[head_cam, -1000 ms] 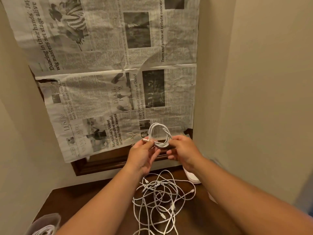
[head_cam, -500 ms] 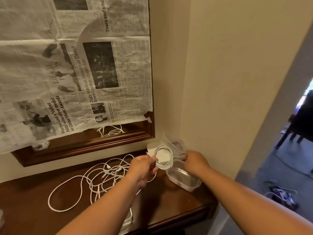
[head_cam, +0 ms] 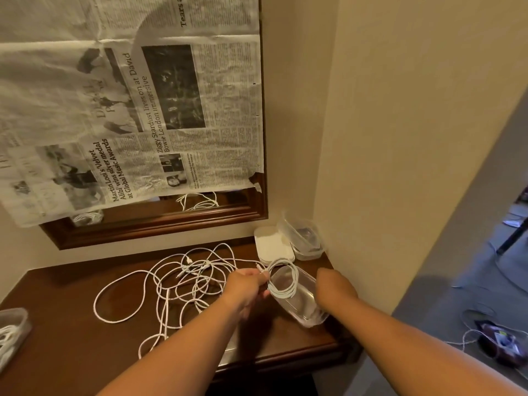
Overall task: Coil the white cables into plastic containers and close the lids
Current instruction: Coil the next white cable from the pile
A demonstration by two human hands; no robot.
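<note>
Here, the left hand [head_cam: 251, 284] pinches one coiled cable [head_cam: 281, 280] over the open container [head_cam: 303, 308].
The right hand [head_cam: 334, 284] is at its right rim, fingers hidden, grip unclear; loose cables [head_cam: 183, 281] tangle left of it, white lids [head_cam: 273, 247] and a second container [head_cam: 304, 238] stand behind, a third container [head_cam: 13, 335] far left.

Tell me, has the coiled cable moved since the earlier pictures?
Yes. The coiled cable, earlier in front of the white lids, has come down from them, over the clear container.

Both forearms reach forward, hands close together.
Left hand [head_cam: 248, 284] pinches a coiled white cable [head_cam: 282, 294]; right hand [head_cam: 335, 286] bends knuckles-up, fingers hidden.
</note>
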